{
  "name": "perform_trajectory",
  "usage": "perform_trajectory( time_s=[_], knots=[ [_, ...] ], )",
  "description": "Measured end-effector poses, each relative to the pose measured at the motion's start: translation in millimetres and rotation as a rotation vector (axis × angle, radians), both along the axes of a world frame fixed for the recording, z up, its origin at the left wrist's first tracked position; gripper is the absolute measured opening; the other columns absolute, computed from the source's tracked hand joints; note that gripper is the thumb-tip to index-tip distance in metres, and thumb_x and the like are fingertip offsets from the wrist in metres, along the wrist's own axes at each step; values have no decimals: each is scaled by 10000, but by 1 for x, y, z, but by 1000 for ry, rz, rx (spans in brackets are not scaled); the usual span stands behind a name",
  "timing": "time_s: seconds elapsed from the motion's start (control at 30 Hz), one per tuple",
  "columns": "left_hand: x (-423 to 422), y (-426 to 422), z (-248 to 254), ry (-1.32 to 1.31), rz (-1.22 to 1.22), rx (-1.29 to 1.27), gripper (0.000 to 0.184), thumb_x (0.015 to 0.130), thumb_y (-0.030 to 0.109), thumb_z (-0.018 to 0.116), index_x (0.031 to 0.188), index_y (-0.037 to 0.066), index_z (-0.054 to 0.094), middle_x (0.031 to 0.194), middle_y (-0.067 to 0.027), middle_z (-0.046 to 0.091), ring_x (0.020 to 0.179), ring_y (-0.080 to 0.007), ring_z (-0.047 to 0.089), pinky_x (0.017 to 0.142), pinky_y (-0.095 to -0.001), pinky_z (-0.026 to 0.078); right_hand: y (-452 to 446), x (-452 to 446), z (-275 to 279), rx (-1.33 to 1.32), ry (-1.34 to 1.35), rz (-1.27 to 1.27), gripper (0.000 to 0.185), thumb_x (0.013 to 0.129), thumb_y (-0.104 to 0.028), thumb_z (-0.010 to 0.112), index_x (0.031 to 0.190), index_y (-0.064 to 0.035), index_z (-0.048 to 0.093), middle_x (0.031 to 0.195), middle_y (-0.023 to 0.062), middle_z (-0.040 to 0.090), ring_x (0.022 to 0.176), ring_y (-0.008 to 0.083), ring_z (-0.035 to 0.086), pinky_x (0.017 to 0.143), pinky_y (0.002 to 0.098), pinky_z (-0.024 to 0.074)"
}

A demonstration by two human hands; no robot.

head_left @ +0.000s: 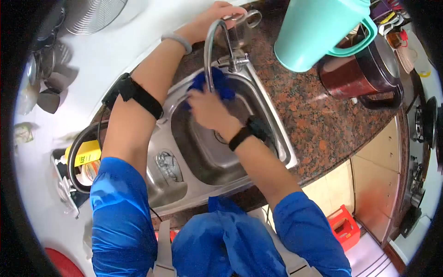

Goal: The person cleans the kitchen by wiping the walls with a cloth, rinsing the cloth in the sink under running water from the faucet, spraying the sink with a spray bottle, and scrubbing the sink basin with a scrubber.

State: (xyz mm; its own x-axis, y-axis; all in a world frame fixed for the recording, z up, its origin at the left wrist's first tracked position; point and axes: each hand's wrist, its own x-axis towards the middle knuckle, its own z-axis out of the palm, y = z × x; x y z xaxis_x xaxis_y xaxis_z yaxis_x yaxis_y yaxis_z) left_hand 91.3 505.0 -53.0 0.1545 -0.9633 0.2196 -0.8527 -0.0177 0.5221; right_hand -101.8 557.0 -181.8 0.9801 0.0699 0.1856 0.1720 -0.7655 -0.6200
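Note:
Behind the tap, my left hand (214, 21) reaches to a clear glass mug (239, 34) on the counter, its fingers around the top of the mug. My right hand (207, 108), smeared by motion, is over the larger sink basin (198, 152). Its fingers are at a dark blue cloth (221, 85) bunched near the back of that basin and seem to grip it. The curved metal tap (208, 55) stands between my hands and partly covers the cloth.
A mint-green pitcher (318, 32) and a dark red lidded jug (344, 76) stand on the granite counter (300, 111) to the right. Something clear lies in the smaller basin (168, 166). A yellow bottle (87, 152) is at the left. A red stool (344, 228) stands on the floor.

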Motion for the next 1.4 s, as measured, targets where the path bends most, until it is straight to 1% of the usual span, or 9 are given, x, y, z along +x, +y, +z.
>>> perform_trajectory(
  time_s=[0.2,0.47,0.6,0.67,0.8,0.87,1.07,1.2,1.4],
  knots=[
    [12,-1,-21,-115,2,-97,600,874,205,632,1428,175,405,1470,-224,344,1340,-373,374,1072,-397,347,55,-2,10,109,-1,309,256,898,-269,537,917,-33,636,1052,171,639,1018,342,574,844,478,420],
    [-102,119,37,10,892,-668,470,940,112,512,1390,19,413,1452,-202,393,1351,-307,377,1104,-373,302,11,39,53,1112,-73,-437,376,950,-273,514,1101,68,559,1078,295,598,1014,457,550,842,472,440],
    [-247,218,7,184,806,-458,529,822,-18,588,1335,40,474,1459,-216,371,1366,-360,339,1106,-447,296,-9,132,34,310,-201,-583,515,961,-372,466,1298,16,492,1426,241,374,1237,433,409,1054,555,275],
    [-328,267,-18,666,603,-170,513,846,29,607,1342,71,483,1457,-163,399,1379,-318,333,1119,-447,279,19,153,19,1,95,-573,430,917,-455,490,1285,-252,577,1471,211,316,1224,531,352,1043,622,247],
    [-443,332,-49,1883,438,69,521,1012,371,415,1401,23,416,1431,-104,447,1309,-205,413,1117,-350,270,76,136,18,-215,122,-305,418,869,-429,534,1276,-347,578,1469,151,338,1271,498,313,1024,617,284],
    [-512,368,-113,1841,367,191,540,1009,405,401,1396,28,429,1423,-95,454,1311,-200,405,1116,-348,270,86,132,12,-133,117,148,356,866,-362,561,1210,-293,621,1423,120,417,1246,501,343,1040,590,281],
    [-512,382,-140,1732,435,336,601,997,494,368,1370,34,473,1387,-126,495,1282,-216,440,1102,-321,285,109,37,-17,78,-71,-153,294,889,-226,533,884,57,613,1163,174,588,1168,350,476,1014,575,292],
    [-506,414,-139,1346,482,623,598,946,519,474,1306,47,549,1303,-144,574,1223,-223,511,1069,-318,336,80,-57,-20,414,565,-186,372,923,-330,551,936,33,630,998,217,625,979,324,576,894,479,410],
    [-496,445,-136,1269,563,634,494,942,442,498,1286,95,568,1305,-164,564,1200,-278,532,1045,-345,374,-92,-81,57,632,-136,-662,320,981,-307,519,803,-41,500,772,29,499,720,142,437,690,347,407]
  ],
)
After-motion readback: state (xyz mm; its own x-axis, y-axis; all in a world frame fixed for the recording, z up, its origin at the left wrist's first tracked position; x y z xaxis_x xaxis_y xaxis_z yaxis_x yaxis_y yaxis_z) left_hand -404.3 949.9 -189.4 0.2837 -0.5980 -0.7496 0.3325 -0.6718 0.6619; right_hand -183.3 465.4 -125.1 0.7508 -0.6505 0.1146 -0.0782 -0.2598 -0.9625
